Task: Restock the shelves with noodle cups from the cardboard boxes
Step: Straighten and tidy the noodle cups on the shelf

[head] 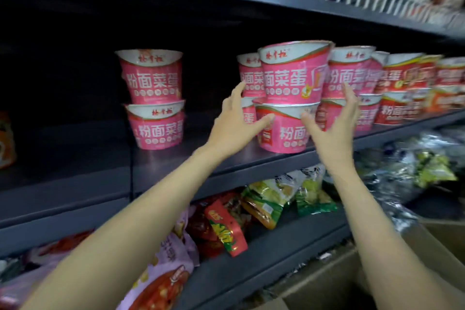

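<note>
Cardboard box (327, 282) nearest, bottom right, contents unseen. Both forearms reach up to middle shelf (176, 166). Left hand (234, 123) and right hand (334, 121) flank two-high stack of pink noodle cups (289, 98); fingers spread wide, holding nothing, contact unclear. Step: likely stack just set or being steadied. Second stack (153, 98) far left, gap between. Next: fetch more cups, fill gap.

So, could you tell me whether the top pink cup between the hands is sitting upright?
Tilted. The top pink cup leans right on the lower cup, its rim slanting against the neighbouring stack.
</note>
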`<state>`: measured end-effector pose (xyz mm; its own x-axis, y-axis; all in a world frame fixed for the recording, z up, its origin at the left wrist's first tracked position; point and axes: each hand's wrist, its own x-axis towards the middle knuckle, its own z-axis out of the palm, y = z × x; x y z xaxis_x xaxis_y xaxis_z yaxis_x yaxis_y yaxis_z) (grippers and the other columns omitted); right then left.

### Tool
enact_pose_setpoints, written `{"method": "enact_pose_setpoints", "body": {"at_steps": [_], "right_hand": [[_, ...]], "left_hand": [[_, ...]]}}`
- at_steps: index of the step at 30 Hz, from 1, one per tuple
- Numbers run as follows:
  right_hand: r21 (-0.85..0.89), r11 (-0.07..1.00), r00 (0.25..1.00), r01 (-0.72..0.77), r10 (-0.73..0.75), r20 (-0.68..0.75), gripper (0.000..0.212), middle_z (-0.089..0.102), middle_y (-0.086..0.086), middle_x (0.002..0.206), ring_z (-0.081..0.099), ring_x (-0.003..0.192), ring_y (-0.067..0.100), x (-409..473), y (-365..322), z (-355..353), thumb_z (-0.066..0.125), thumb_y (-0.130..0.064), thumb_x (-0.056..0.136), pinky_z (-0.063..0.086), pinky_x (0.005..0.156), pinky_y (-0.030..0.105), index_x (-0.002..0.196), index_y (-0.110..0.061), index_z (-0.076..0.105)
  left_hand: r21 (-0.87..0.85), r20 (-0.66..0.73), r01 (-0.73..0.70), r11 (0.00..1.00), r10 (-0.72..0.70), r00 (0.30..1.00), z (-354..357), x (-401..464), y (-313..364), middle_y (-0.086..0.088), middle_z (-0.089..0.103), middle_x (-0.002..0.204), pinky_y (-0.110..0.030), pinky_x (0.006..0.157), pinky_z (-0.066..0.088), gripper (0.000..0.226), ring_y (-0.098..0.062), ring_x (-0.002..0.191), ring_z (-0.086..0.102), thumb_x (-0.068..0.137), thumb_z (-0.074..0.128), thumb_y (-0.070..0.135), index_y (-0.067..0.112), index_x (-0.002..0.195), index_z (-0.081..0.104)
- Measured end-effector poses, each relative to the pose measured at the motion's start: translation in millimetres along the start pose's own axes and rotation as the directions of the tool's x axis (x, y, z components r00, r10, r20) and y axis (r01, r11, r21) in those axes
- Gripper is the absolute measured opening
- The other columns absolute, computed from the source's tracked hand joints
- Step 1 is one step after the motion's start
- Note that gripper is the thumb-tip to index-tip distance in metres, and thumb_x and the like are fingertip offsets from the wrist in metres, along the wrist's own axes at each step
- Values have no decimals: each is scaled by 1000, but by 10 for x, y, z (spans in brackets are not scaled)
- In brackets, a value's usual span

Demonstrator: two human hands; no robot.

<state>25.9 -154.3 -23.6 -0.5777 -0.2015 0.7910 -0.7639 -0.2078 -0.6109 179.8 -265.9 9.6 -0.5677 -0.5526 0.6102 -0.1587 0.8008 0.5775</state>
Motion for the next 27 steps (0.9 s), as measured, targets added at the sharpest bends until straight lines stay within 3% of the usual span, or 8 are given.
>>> {"method": "enact_pose_setpoints", "body": {"at_steps": [2, 5, 13, 16, 18, 21, 24, 27], "right_hand": [[130, 982, 977, -133, 109, 181, 96, 16, -3, 156, 20, 140, 8, 125, 23, 44, 72, -37, 81, 22, 116, 37, 150, -26, 6], [171, 962, 928, -212, 143, 345, 88, 26, -10, 151, 32, 136, 11, 191, 5, 81, 65, -35, 88, 31, 113, 47, 150, -32, 2], [208, 957, 837, -200, 56, 544, 78, 27, -15, 150, 36, 135, 13, -132, -401, 224, 55, -44, 80, 37, 108, 48, 142, -57, 9], [247, 952, 807, -180, -1, 590, 78, 31, -11, 133, 47, 125, 20, -327, -623, 423, 53, -28, 88, 43, 104, 45, 144, -56, 7], [269, 949, 803, -162, -32, 595, 77, 31, -11, 121, 56, 110, 25, -432, -734, 539, 52, -18, 94, 49, 95, 29, 146, -53, 8], [271, 953, 787, -134, -64, 614, 71, 31, -5, 124, 49, 106, 11, -547, -847, 649, 51, -15, 96, 44, 74, 3, 146, -51, 16], [287, 951, 763, -112, -103, 638, 61, 34, -6, 123, 47, 104, 14, -599, -945, 716, 51, -19, 97, 47, 74, 6, 143, -51, 27], [274, 960, 829, -53, -111, 548, 46, 36, -7, 122, 53, 92, 9, -568, -1038, 804, 55, -26, 95, 49, 82, 15, 134, -47, 41]], "left_hand": [[-222, 83, 109, 969, -93, 992, 246, 168, 35, -2, 26, 152, -39, 110, 31, 107, -18, 136, 34, 69, 69, 66, 35, 148, 3], [-359, 83, 131, 924, -109, 991, 444, 317, 39, 0, 35, 149, -49, 107, 38, 121, -19, 133, 40, 50, 67, 80, 38, 147, 8], [-60, -96, 72, 996, -78, 992, -68, -125, -104, 4, 34, 151, -40, 102, 39, 122, -17, 132, 41, 56, 73, 70, 34, 149, 2], [63, -170, 35, 997, -24, 985, -422, -321, -229, 4, 29, 153, -40, 101, 41, 131, -17, 133, 40, 52, 74, 72, 31, 149, -2], [78, -187, 35, 996, -20, 982, -625, -402, -329, 4, 32, 151, -39, 100, 44, 131, -17, 131, 42, 53, 78, 65, 31, 150, -3], [57, -182, 83, 995, -71, 981, -872, -537, -466, 7, 40, 146, -31, 95, 44, 129, -15, 124, 49, 52, 79, 61, 37, 148, -3], [3, -191, 138, 990, -134, 972, -1063, -648, -568, 15, 44, 138, -35, 100, 44, 132, -11, 121, 51, 47, 82, 65, 42, 147, -1], [-72, -181, 138, 988, -149, 972, -1192, -684, -648, 20, 43, 126, -28, 96, 45, 130, -6, 115, 51, 51, 85, 48, 41, 147, -2]]}}
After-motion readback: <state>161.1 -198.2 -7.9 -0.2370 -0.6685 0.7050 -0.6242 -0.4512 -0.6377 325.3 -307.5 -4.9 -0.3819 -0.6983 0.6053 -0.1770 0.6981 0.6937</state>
